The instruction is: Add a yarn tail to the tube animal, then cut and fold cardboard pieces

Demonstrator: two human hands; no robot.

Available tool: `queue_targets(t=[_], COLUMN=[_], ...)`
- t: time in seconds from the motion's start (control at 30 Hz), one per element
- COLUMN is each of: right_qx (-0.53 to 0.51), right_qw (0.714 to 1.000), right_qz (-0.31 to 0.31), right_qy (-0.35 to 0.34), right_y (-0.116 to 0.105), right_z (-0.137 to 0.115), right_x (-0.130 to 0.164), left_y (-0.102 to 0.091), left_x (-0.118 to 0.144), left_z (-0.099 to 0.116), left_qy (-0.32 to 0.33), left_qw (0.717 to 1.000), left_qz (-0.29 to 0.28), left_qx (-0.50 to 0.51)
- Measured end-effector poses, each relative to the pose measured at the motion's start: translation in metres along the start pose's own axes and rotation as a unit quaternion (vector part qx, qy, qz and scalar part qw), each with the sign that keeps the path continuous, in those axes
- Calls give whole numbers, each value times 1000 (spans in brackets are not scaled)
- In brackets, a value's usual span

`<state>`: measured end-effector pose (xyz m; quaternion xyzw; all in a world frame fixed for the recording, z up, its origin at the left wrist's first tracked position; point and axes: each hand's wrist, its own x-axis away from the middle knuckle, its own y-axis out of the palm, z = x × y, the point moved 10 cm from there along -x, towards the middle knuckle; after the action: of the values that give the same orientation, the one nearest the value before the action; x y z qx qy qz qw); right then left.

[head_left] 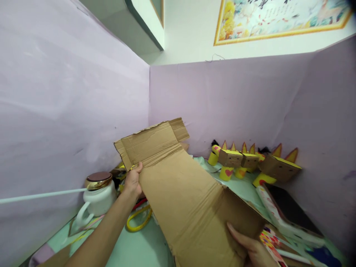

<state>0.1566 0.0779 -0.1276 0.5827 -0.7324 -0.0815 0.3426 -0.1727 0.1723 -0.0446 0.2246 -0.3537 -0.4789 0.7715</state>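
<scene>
Holds creased cardboard sheet [180,185] tilted above pale green table [130,248].
Clamps near end in right hand [249,245], with thumb on upper face and remaining fingers hidden beneath; grips left edge near far end in left hand [134,182], with thumb on top and remaining fingers hidden behind. Note yellow ring [135,229] beside left forearm [111,226], white lidded mug [100,202] at left, yellow figures [230,158] at right, lilac panel [222,100] beyond.

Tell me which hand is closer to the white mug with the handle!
Left. The left hand holds the edge of the cardboard, just to the right of the white mug. The right hand holds the cardboard's near end, much farther to the right.
</scene>
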Motion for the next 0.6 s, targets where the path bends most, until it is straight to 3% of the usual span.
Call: queue_targets(t=[0.13, 0.27, 0.6], right_qx=[-7, -39, -159], right_qw=[1000, 996, 986], right_qz=[-13, -33, -24], right_qy=[-12, -68, -49], right_y=[5, 17, 21], right_z=[-12, -29, -15], right_x=[6, 14, 6], left_y=[1, 2, 3], left_x=[0, 2, 3], left_z=[0, 2, -5], left_qy=[2, 11, 11], left_qw=[1000, 1000, 999], left_qz=[1, 7, 13], left_qx=[-8, -20, -41])
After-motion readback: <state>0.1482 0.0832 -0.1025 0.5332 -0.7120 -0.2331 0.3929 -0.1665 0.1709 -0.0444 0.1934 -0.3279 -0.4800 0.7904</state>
